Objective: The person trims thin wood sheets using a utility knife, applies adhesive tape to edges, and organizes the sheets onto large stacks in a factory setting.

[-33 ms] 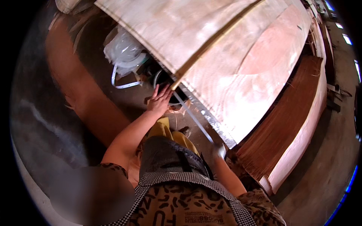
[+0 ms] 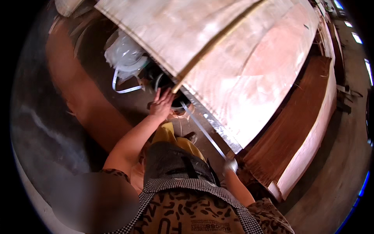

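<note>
My left hand [image 2: 160, 106] is stretched out, fingers apart, against the near end of a narrow wooden strip [image 2: 210, 51]. That strip lies across a large pale veneer sheet [image 2: 272, 58] and juts slightly past its near edge. My right hand [image 2: 230, 165], smeared by motion and whitish over the fingers, is closed around the near end of a long, thin, pale blade-like strip [image 2: 203, 129]. The far end of this strip reaches to a dark round bucket [image 2: 183, 104] below the sheet's edge, beside my left hand.
Metal edging [image 2: 218, 126] runs along the sheet's near side. On the left are a clear plastic bag [image 2: 126, 50], a bent white band [image 2: 128, 91] and a long brown veneer piece [image 2: 83, 93] on the floor. Stacked brown veneer [image 2: 292, 121] stands on the right.
My right hand has moved slightly down and right with the thin strip. My left hand stays at the wooden strip's end, while the whole view has shifted a little.
</note>
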The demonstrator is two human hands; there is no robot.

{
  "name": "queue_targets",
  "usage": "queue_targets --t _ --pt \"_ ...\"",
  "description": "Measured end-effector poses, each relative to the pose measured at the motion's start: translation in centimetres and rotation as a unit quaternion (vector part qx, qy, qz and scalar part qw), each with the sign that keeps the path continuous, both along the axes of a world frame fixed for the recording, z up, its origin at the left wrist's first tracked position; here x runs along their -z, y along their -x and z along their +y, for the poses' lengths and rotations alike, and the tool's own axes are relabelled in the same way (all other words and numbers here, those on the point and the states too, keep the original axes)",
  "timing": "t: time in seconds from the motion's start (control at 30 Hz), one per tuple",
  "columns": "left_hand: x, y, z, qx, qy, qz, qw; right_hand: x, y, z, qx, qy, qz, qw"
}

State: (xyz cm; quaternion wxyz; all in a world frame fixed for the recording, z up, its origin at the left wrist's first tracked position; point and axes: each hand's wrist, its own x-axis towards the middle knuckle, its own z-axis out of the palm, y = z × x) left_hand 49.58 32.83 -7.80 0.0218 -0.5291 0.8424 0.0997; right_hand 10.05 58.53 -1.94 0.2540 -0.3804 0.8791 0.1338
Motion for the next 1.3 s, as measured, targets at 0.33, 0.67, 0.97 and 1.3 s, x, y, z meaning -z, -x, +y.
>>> queue_targets --t 0.33,0.67,0.97,1.3 --pt "-18.6 26.9 8.1 0.223 -0.322 0.364 0.845 -12.2 10.7 -2.8 0.109 0.256 -0.378 0.883" --pt "-23.1 52.8 11.9 0.078 -0.363 0.464 0.805 -18.0 27.2 -4.4 0.270 0.399 -0.638 0.600" --pt "-14.4 51.0 9.2 0.218 -0.055 0.261 0.939 -13.3 35.6 -18.3 0.385 0.319 -0.670 0.548" --pt "-13.3 30.6 -8.1 -0.362 0.260 0.190 0.875 -15.8 17.1 -38.6 -0.320 0.052 -0.412 0.852"
